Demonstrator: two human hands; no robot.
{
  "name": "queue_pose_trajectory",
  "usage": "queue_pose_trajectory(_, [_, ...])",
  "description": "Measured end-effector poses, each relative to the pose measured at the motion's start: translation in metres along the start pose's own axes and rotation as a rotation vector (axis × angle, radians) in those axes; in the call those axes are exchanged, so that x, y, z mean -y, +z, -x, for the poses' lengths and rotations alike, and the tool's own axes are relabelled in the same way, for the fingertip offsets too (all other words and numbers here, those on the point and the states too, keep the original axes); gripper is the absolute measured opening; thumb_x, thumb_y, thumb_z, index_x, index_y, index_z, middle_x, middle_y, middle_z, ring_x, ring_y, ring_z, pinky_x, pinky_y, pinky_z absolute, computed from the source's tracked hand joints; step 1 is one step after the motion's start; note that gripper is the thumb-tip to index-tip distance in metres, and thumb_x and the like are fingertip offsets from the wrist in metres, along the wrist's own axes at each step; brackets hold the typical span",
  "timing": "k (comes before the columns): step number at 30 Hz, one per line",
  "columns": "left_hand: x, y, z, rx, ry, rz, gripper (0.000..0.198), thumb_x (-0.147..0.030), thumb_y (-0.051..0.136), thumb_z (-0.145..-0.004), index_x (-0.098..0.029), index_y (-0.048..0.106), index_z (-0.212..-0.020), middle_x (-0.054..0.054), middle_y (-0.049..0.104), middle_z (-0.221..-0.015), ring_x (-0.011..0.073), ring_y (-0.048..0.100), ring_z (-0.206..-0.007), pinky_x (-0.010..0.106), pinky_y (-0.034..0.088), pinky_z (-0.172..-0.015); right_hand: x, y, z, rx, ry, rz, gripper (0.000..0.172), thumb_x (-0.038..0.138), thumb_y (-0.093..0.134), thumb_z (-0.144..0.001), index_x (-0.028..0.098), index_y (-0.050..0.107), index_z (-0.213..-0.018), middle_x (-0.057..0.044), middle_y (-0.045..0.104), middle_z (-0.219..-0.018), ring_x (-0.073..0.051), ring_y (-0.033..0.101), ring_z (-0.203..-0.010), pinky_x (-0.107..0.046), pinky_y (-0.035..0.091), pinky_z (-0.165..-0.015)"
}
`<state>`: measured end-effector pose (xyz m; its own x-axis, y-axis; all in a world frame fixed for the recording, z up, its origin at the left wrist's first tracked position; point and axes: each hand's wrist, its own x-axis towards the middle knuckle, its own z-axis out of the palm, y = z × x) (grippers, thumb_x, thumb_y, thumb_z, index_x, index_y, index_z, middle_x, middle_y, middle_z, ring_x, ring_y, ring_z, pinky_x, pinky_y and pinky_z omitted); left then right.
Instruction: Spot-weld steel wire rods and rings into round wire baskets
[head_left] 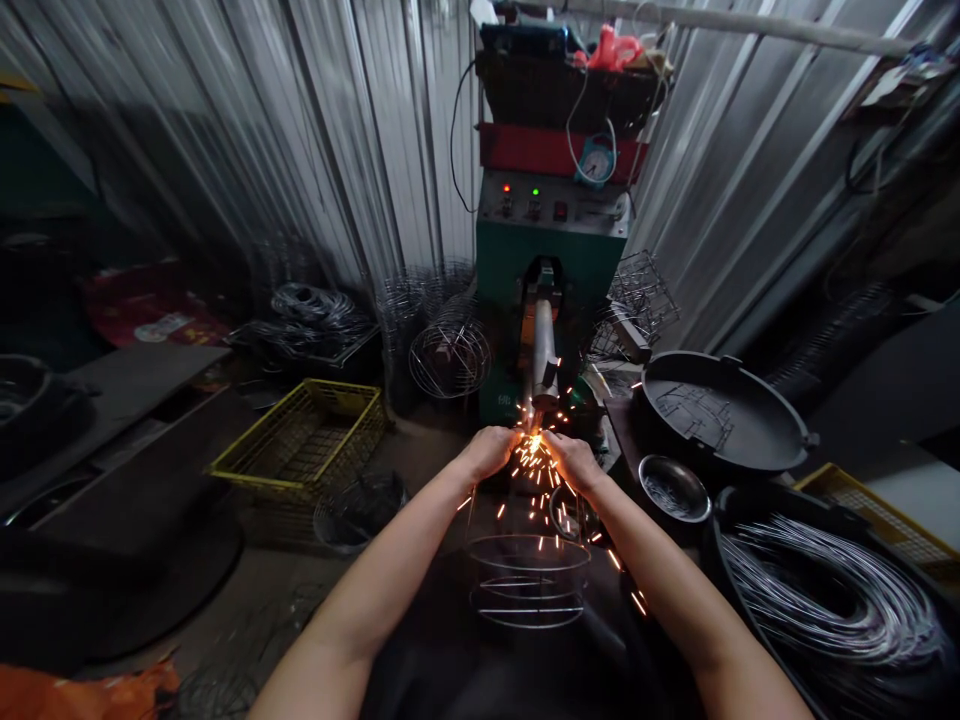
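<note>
Both arms reach forward to the electrode of a green spot welding machine (495, 270). My left hand (493, 451) is closed on the left side of a round wire frame (530, 567), just beside the weld point. From the right, my right hand (574, 460) grips the same frame with its fingers bent. Bright orange sparks (535, 445) burst between the two hands and fall over the frame. The frame's thin rings hang below my hands, above a dark apron. Glare and sparks hide the fingertips and the exact contact.
A black round tray (750, 420) with wire pieces stands right of the machine, near a small metal bowl (675, 490). Closer on the right, a tub holds coiled wire rings (832, 590). A yellow basket (300, 435) sits on the left, with wire coils (311, 305) behind it.
</note>
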<state>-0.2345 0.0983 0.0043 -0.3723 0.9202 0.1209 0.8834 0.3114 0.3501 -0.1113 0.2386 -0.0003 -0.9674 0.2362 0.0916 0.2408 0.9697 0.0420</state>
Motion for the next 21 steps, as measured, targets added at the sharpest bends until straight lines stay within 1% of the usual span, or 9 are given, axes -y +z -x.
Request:
queue_pose_trajectory(3, [-0.001, -0.001, 0.000, 0.005, -0.005, -0.022, 0.032, -0.013, 0.038, -0.078, -0.020, 0.060, -0.100, 0.008, 0.067, -0.086, 0.0199, 0.061, -0.079, 0.025, 0.041, -0.067, -0.001, 0.004, -0.001, -0.039, 0.013, -0.040, 0.031, 0.022, 0.029, -0.087, 0.023, 0.050, -0.110, -0.006, 0.063, -0.086, -0.015, 0.058, -0.068, -0.022, 0.032, -0.053])
queue_pose_trajectory(5, [-0.001, -0.001, -0.001, 0.017, -0.012, -0.030, 0.035, -0.012, 0.040, -0.075, -0.021, 0.059, -0.102, 0.008, 0.067, -0.087, 0.0210, 0.061, -0.079, 0.026, 0.041, -0.066, -0.004, 0.007, -0.002, -0.072, 0.022, -0.125, 0.028, 0.025, 0.031, -0.086, 0.022, 0.053, -0.103, -0.005, 0.063, -0.082, -0.015, 0.056, -0.065, -0.021, 0.031, -0.053])
queue_pose_trajectory(7, [-0.001, -0.002, -0.002, 0.024, -0.022, -0.035, 0.035, -0.012, 0.041, -0.074, -0.021, 0.059, -0.103, 0.008, 0.066, -0.086, 0.0216, 0.061, -0.079, 0.027, 0.042, -0.066, -0.010, 0.011, -0.003, -0.110, 0.024, -0.291, 0.026, 0.030, 0.033, -0.085, 0.020, 0.056, -0.094, -0.003, 0.062, -0.073, -0.013, 0.053, -0.060, -0.021, 0.031, -0.053])
queue_pose_trajectory(9, [0.000, -0.002, -0.003, 0.029, -0.026, -0.038, 0.034, -0.013, 0.042, -0.074, -0.021, 0.060, -0.102, 0.008, 0.066, -0.085, 0.0214, 0.061, -0.079, 0.026, 0.041, -0.065, -0.017, 0.016, -0.001, -0.149, 0.030, -0.508, 0.030, 0.038, 0.033, -0.084, 0.019, 0.056, -0.081, -0.001, 0.057, -0.063, -0.012, 0.049, -0.056, -0.021, 0.032, -0.052])
queue_pose_trajectory(11, [0.001, -0.001, -0.003, 0.034, -0.026, -0.033, 0.033, -0.014, 0.042, -0.074, -0.022, 0.060, -0.102, 0.008, 0.066, -0.084, 0.0205, 0.060, -0.079, 0.025, 0.041, -0.066, -0.022, 0.021, 0.001, -0.178, 0.069, -0.702, 0.037, 0.045, 0.032, -0.083, 0.018, 0.053, -0.068, 0.001, 0.050, -0.056, -0.012, 0.044, -0.053, -0.021, 0.032, -0.051])
queue_pose_trajectory(13, [0.003, 0.000, -0.003, 0.029, -0.023, -0.004, 0.034, -0.013, 0.043, -0.074, -0.022, 0.060, -0.102, 0.007, 0.066, -0.083, 0.0192, 0.060, -0.080, 0.024, 0.040, -0.067, -0.025, 0.025, 0.004, -0.188, 0.114, -0.835, 0.039, 0.049, 0.032, -0.081, 0.018, 0.048, -0.062, 0.002, 0.044, -0.054, -0.011, 0.042, -0.052, -0.021, 0.032, -0.050])
queue_pose_trajectory(16, [0.006, 0.001, -0.004, 0.011, -0.036, 0.093, 0.031, -0.013, 0.046, -0.074, -0.022, 0.061, -0.100, 0.005, 0.066, -0.083, 0.0178, 0.059, -0.081, 0.022, 0.038, -0.068, -0.024, 0.029, 0.007, -0.197, 0.152, -0.918, 0.039, 0.051, 0.034, -0.078, 0.019, 0.045, -0.060, 0.002, 0.042, -0.055, -0.012, 0.040, -0.053, -0.022, 0.033, -0.051])
queue_pose_trajectory(21, [0.006, 0.003, -0.004, -0.019, -0.065, 0.262, 0.024, -0.018, 0.048, -0.076, -0.020, 0.064, -0.093, 0.006, 0.066, -0.082, 0.0175, 0.058, -0.083, 0.022, 0.038, -0.069, -0.018, 0.031, 0.006, -0.275, 0.161, -0.907, 0.036, 0.050, 0.035, -0.076, 0.019, 0.047, -0.062, 0.001, 0.043, -0.057, -0.013, 0.041, -0.056, -0.023, 0.034, -0.054])
